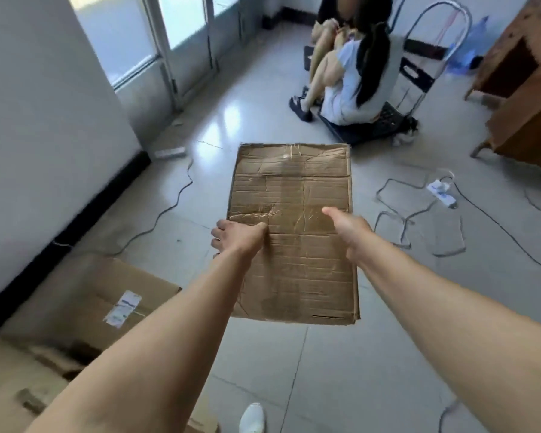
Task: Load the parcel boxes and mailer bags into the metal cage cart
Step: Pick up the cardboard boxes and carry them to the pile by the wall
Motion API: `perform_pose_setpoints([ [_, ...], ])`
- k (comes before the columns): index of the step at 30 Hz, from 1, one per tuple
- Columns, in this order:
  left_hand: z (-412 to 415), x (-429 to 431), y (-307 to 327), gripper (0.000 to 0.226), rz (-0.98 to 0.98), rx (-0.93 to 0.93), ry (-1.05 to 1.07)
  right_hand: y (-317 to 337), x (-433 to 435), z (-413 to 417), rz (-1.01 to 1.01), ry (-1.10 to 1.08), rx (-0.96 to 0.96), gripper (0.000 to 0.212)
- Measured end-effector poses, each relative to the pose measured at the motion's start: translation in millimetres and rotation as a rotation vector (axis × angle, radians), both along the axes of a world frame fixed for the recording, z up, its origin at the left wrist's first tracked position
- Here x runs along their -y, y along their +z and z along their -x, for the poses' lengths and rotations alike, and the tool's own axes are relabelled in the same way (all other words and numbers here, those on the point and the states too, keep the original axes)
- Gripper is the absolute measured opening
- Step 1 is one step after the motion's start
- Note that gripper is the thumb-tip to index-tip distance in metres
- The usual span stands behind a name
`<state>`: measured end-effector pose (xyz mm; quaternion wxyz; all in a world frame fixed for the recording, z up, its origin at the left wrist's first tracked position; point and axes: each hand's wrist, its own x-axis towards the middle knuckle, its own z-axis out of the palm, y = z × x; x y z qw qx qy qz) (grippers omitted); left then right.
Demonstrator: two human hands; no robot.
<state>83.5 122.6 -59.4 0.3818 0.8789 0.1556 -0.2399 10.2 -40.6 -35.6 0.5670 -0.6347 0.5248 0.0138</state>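
On the pale tiled floor [325,370], lower left: a big brown cardboard carton [85,295] with a white shipping label, not yet loaded
Flattened brown corrugated cardboard box [297,189]: held out level in front of the person, clear of the floor, roughly mid-room; creased, scuffed, old tape across its top face
Cage cart: none I can make out from here; the only wheeled thing is a black platform trolley [356,132] with a chrome loop handle at the far side, and people are sitting on it
Left hand [236,235]: clamped on the flat box's left edge, thumb lying on top, fingers curled round the edge
Right hand [347,226]: at the right side, thumb [328,211] laid on the top face; the fingers are hidden, so a pinch from beneath is my guess only
Handling: looks light and fairly stiff along the flutes, yet likely to fold at the creases and catch air when swung; taped patches look slick
Where to hold: both long edges near the middle, as now, or upright by one edge to slide it into a cart
White power strip [441,192]: on the floor to the right among loose cables, a trip risk on the way
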Motion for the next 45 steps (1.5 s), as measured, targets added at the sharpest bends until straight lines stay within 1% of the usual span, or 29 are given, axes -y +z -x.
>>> perform_pose_setpoints([
  [5,-51,-88,2,0.087,0.021,-0.015,0.348,0,-72,-110,0.017,0.312,-0.028,0.076],
  [8,-70,-131,-5,0.087,0.035,-0.032,0.535,-6,-116,-159,-0.023,0.516,-0.051,0.077],
  [10,-77,-153,-11,0.086,0.032,-0.042,0.654,-20,-139,-191,-0.054,0.652,-0.057,0.090],
  [12,-84,-166,-22,0.087,0.047,-0.053,0.747,-40,-154,-219,-0.064,0.739,-0.064,0.104],
  [13,-88,-172,-29,0.088,0.054,-0.065,0.790,-48,-161,-230,-0.063,0.784,-0.082,0.103],
  [16,-91,-188,-49,0.088,0.069,-0.098,0.887,-61,-187,-249,-0.046,0.892,-0.127,0.087],
  [20,-87,-214,-91,0.085,0.050,-0.161,0.992,-109,-222,-271,-0.026,1.032,-0.190,0.074],
  [23,-88,-228,-126,0.085,0.035,-0.220,0.998,-148,-240,-276,-0.015,1.063,-0.241,0.073],
  [25,-93,-234,-155,0.089,0.023,-0.263,0.972,-179,-245,-280,-0.007,1.058,-0.264,0.072],
  [28,-103,-238,-206,0.098,0.035,-0.327,0.909,-231,-239,-282,-0.011,0.993,-0.292,0.075],
  [31,-108,-232,-251,0.097,0.048,-0.386,0.811,-280,-221,-274,-0.020,0.905,-0.352,0.079],
  [34,-107,-218,-290,0.099,0.090,-0.421,0.687,-325,-193,-260,-0.027,0.810,-0.424,0.075],
  [37,-103,-201,-317,0.099,0.124,-0.448,0.600,-350,-166,-245,-0.016,0.766,-0.485,0.065],
  [43,-87,-169,-361,0.097,0.155,-0.495,0.459,-398,-122,-216,-0.075,0.700,-0.499,0.071],
  [45,-84,-160,-375,0.098,0.160,-0.504,0.438,-412,-111,-212,-0.082,0.669,-0.491,0.069],
])
